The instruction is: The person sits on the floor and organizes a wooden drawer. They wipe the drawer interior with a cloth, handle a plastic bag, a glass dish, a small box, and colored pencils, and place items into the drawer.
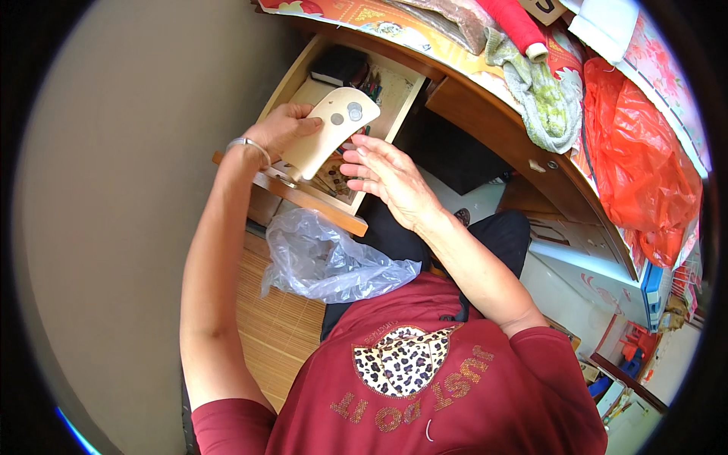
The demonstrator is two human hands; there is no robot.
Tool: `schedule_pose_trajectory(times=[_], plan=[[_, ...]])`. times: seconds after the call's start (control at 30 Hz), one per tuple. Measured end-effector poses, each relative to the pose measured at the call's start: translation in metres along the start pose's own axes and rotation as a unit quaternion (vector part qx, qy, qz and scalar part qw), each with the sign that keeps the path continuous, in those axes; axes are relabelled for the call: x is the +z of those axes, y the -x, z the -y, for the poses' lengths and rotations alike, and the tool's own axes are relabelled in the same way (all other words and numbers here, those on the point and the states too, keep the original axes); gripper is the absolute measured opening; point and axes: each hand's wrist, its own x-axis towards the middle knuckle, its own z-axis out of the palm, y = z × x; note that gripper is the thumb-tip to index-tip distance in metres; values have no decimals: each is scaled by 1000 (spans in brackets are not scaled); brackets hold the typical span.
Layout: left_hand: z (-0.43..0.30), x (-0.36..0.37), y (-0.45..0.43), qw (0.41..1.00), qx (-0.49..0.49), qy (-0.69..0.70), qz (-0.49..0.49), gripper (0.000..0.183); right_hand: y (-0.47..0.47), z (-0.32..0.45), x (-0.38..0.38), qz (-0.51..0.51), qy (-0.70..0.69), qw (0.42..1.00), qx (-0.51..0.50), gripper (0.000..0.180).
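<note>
My left hand (290, 128) grips a cream curved plastic piece (324, 136) by its edge, thumb on top. Coin-like grey discs (346, 114) lie on its face. My right hand (387, 173) is just right of the piece, palm partly turned up, fingers apart and holding nothing. Both hands are over an open wooden drawer (406, 94). Inside it are a black box or book (339, 65), pens or similar sticks (373, 85) and small loose items (334, 176). The piece hides part of the drawer's contents.
A clear plastic bag (330, 261) lies between the drawer front and my lap. The desk top, at the upper right, bears a red thread cone (515, 25), a green and grey cloth (537, 96) and a red plastic bag (642, 153). A wall (125, 199) stands close on the left.
</note>
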Motion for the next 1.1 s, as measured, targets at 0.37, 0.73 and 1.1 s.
schedule_pose_trajectory(times=[0.37,0.73,1.1], plan=[[20,88,51,970,113,176,-125,29,5,-14,-3,-98,179,964,-171,23],[60,92,185,825,178,-357,-400,60,72,53,-32,-23,251,965,-70,22],[89,116,193,940,130,116,-292,52,96,57,-11,191,409,891,47,24]])
